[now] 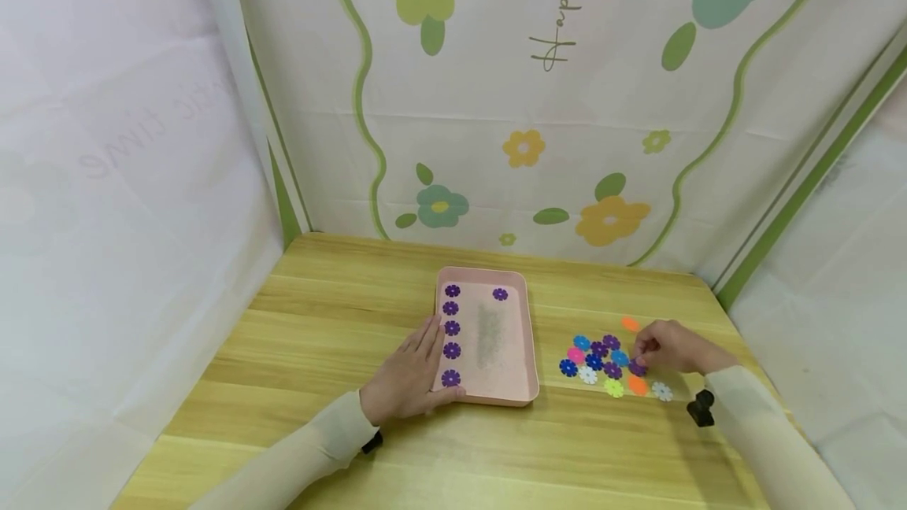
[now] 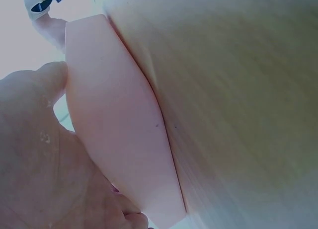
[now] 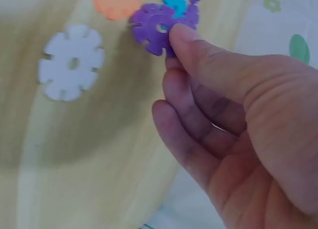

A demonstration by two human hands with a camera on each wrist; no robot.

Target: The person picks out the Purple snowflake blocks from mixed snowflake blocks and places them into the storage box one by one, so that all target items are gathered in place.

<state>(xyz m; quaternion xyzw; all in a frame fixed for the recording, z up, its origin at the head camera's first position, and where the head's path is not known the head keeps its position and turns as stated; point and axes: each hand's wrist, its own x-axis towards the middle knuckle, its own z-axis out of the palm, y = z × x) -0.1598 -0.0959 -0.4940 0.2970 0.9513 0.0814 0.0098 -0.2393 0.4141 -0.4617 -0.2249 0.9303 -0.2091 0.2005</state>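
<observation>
My right hand pinches a purple notched plastic disc between thumb and forefinger, over the right side of the table. Around it lie loose notched discs in blue, pink, orange, yellow and white, plus other purple ones. My left hand rests on the left edge of a pink tray, fingers extended along the rim and thumb at the near corner. Inside the tray, several purple discs form a column down the left side. One more purple disc lies at the far right.
The wooden table meets a white flower-printed cloth at its back edge, with cloth walls on both sides. Close to my right hand, a white disc and an orange disc lie apart from each other.
</observation>
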